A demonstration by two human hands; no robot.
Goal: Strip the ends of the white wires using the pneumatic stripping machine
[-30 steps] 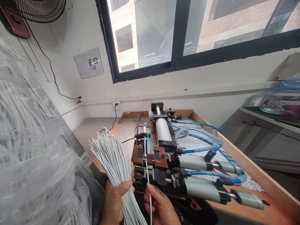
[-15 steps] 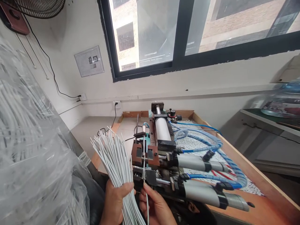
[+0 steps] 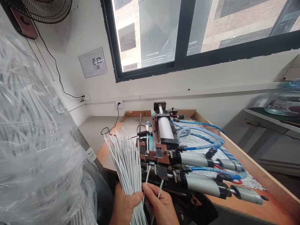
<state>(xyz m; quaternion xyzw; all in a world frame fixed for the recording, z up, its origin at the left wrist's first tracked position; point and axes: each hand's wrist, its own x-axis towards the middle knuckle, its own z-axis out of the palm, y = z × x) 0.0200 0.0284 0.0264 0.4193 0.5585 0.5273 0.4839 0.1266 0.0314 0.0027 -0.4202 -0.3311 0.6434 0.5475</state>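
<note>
My left hand [image 3: 124, 206] is wrapped round a thick bundle of thin white wires [image 3: 125, 162] that fans upward at the bottom centre. My right hand [image 3: 161, 206] sits just beside it, pinching a single white wire [image 3: 160, 188] whose tip points up and right. A second loose wire end [image 3: 147, 174] rises between the two hands, near the bundle. Directly behind the hands stands a pneumatic wire-stripping machine [image 3: 164, 150] with brown jaw blocks, grey cylinders [image 3: 201, 184] and blue coiled air hoses [image 3: 206, 140].
A large clear plastic bag [image 3: 35, 150] full of white wires fills the left side. The machine rests on a wooden tray [image 3: 257, 178] on the bench. A black cable [image 3: 112, 125] runs to a wall socket. A window, a fan and a shelf on the right surround the bench.
The single wire has come back out of the machine's jaws and now tilts right in my right hand. Both hands have shifted slightly right and lower, closer together.
</note>
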